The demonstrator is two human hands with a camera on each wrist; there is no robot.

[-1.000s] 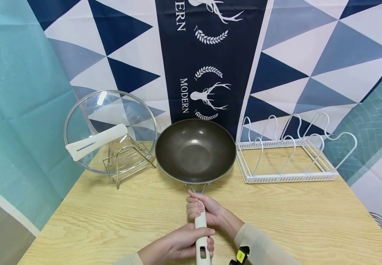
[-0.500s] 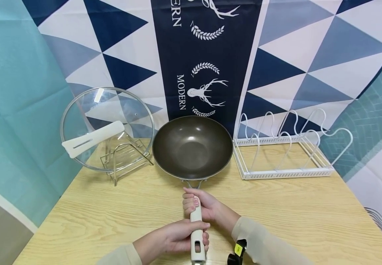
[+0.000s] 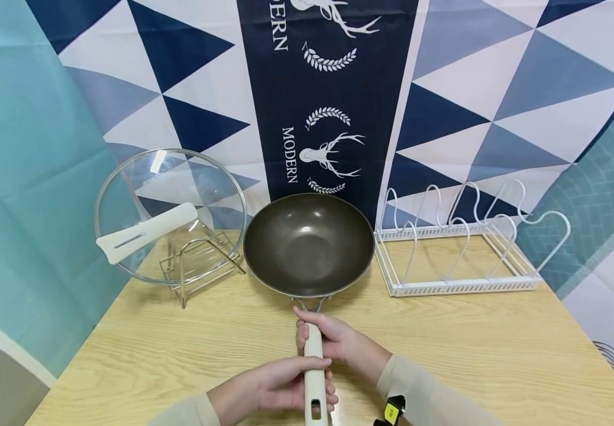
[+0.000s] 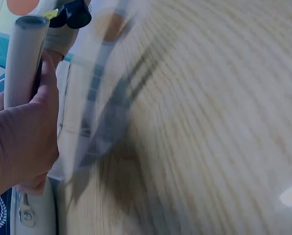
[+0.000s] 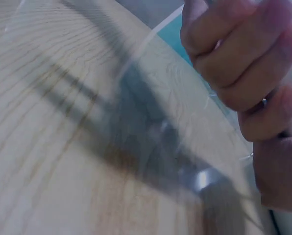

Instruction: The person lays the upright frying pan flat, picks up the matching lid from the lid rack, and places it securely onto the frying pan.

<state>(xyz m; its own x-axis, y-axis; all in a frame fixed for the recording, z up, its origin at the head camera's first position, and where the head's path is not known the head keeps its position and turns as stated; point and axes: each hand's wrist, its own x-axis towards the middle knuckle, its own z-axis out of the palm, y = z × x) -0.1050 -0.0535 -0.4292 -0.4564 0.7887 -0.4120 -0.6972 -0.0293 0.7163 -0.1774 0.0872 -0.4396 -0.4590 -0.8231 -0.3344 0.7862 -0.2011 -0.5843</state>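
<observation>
A dark-coated wok faces me in the middle of the head view, its bowl tilted up near the backdrop. Its long cream handle points toward me, and both hands hold it. Nearer the bowl, my right hand grips the handle from the right, fingertips on its left side. My left hand holds it lower down, thumb across the top and fingers curled underneath. In the left wrist view the handle rises out of the hand, over shadows on the wooden table. Curled fingers fill the upper right of the right wrist view.
Left of the wok, a glass lid with a long white handle leans in a metal wire stand. A white rack with wavy wire dividers stands on the right of the wooden table. Patterned cloth hangs behind.
The right hand's fingertips have slipped back from the top of the handle to its left side. Both hands still hold the wok, in about the same place. The view has shifted slightly.
</observation>
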